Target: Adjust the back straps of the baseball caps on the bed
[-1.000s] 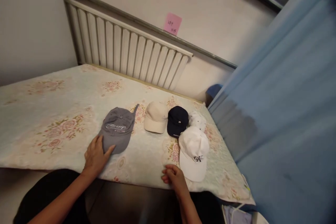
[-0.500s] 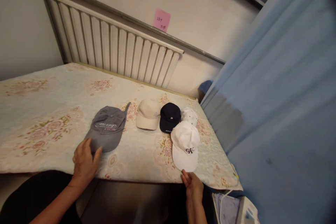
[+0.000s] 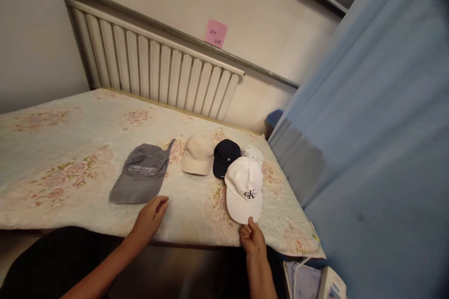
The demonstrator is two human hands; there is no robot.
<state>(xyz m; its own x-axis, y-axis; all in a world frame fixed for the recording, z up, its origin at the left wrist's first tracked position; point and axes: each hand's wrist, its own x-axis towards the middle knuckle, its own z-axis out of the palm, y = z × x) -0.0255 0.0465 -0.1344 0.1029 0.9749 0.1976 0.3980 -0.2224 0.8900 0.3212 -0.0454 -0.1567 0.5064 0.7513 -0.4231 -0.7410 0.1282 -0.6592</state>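
Observation:
My right hand (image 3: pixel 253 239) pinches the brim edge of a white baseball cap (image 3: pixel 244 184) with black lettering, thumb on top. The cap is tilted up slightly and overlaps a dark navy cap (image 3: pixel 226 155) and a small white patterned cap (image 3: pixel 253 153) behind it. My left hand (image 3: pixel 150 218) is empty, its fingers loosely bent and a little apart from the thumb. It hovers just right of the brim of a grey cap (image 3: pixel 142 173) with stitched lettering. A beige cap (image 3: pixel 198 155) sits between the grey and navy ones.
The caps lie on a bed with a floral cover (image 3: pixel 87 131). Behind it stands a white radiator (image 3: pixel 154 63) against the wall. A blue curtain (image 3: pixel 368 149) hangs at the right, and a white box (image 3: pixel 331 284) is low by the bed's right corner.
My left hand has let go of the grey cap's brim and moved right. My right hand has gripped the white cap's brim and shifted it slightly left and up.

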